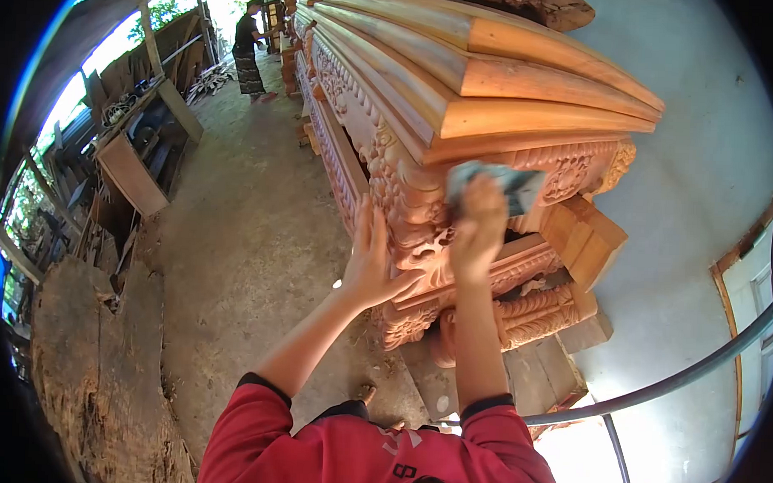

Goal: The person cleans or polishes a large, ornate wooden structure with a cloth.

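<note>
Right hand (479,232) presses a sheet of sandpaper (499,187) flat against the carved corner of the wooden coffin (423,158) (long axis running away); left hand (370,266) rests open beside it.

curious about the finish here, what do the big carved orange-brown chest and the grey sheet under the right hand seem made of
Big carved orange-brown chest: bare, unvarnished wood by its look, with visible grain and a matte surface. Grey sheet pressed under the right hand: likely sandpaper or abrasive cloth, thin and flexible; too blurred to be sure.
</note>
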The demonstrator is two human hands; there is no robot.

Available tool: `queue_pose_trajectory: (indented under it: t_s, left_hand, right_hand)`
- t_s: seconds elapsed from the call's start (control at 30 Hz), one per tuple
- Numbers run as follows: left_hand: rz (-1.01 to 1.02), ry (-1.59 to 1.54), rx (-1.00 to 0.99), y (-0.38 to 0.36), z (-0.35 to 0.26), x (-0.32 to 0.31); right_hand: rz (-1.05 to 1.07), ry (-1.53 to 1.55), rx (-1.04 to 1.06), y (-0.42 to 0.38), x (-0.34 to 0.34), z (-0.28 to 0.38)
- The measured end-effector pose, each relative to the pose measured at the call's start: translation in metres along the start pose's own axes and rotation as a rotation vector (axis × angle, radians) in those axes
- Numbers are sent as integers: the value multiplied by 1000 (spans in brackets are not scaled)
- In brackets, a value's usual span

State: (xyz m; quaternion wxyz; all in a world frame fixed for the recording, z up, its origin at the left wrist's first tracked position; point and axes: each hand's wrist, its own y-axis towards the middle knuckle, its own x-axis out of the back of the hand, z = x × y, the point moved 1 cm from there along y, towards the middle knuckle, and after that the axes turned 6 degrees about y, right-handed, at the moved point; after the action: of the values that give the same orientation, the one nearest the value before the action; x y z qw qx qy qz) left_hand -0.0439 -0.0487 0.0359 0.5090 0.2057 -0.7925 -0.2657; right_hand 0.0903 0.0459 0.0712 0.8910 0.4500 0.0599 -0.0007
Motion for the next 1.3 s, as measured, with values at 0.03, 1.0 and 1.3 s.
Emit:
queue_pose_trajectory:
  t_s: [0.03,1.0,1.3]
  left_hand:
    - [-42,5,-37,8,0,-5]
    - [-408,-309,-159,6,23,-66]
    - [-410,-338,-127,9,18,-64]
  right_hand:
    - [-138,-278,146,19,10,7]
    - [-103,-276,165,30,8,20]
    - [122,-494,327,-10,15,-6]
